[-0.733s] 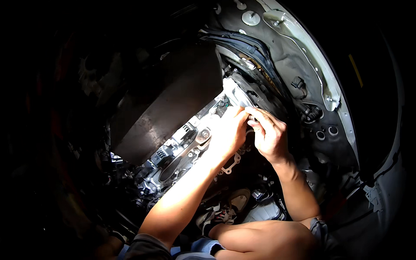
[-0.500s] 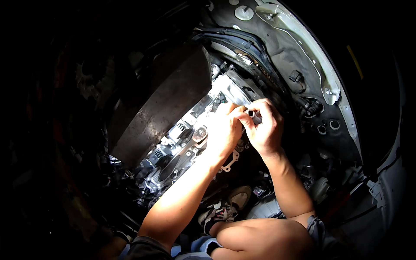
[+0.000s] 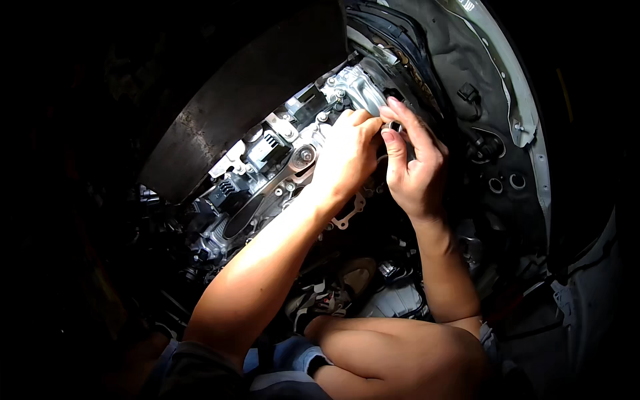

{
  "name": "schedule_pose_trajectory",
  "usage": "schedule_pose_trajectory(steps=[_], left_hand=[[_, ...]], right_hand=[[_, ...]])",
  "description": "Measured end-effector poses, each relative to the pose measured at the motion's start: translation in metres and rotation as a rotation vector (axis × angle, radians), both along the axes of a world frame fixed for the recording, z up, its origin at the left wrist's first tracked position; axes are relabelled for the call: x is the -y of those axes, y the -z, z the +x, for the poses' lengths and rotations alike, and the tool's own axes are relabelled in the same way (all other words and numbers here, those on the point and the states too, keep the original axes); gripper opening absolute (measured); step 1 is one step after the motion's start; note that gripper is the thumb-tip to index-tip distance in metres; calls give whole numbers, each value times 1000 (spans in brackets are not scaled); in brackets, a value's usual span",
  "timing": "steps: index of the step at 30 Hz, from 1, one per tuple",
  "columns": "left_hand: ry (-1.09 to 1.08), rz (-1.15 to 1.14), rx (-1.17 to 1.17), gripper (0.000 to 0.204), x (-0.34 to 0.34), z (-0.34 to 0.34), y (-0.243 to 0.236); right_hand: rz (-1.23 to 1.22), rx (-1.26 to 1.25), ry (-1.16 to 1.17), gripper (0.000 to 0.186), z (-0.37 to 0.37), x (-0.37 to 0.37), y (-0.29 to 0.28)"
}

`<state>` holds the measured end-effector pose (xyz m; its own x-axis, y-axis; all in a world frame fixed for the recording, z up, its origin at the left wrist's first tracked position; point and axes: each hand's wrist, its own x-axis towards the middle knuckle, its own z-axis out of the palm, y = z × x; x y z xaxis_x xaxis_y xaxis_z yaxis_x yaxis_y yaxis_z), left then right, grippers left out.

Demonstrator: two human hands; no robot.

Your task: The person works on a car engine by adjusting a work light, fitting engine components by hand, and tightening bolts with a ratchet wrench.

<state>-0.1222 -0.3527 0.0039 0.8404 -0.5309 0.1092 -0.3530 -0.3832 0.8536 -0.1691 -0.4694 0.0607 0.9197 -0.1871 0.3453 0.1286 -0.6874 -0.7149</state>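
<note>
Beside the engine, the right hand had its fingers clamped on the socket, probably light, hard and slick, best held round its outer wall; the left hand's grip was hidden, so I couldn't tell

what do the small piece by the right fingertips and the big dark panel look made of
Small piece: probably metal, smooth and shiny, since its rim glints; most is hidden. Dark panel: possibly sheet metal, dull, with scuffed, lighter patches; could also be plastic.

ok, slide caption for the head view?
Right hand at a small metal piece, left hand close beside it, over an exposed engine.
</note>
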Motion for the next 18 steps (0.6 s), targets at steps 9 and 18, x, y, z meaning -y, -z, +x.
schedule_pose_trajectory(steps=[9, 18], left_hand=[[-22, 92, 76, 29, 3, -7, -8], [-87, 16, 208, 29, -11, -10, -9]], right_hand=[[-81, 93, 81, 20, -5, 0, 13], [-63, 119, 78, 15, -4, -12, 6]])
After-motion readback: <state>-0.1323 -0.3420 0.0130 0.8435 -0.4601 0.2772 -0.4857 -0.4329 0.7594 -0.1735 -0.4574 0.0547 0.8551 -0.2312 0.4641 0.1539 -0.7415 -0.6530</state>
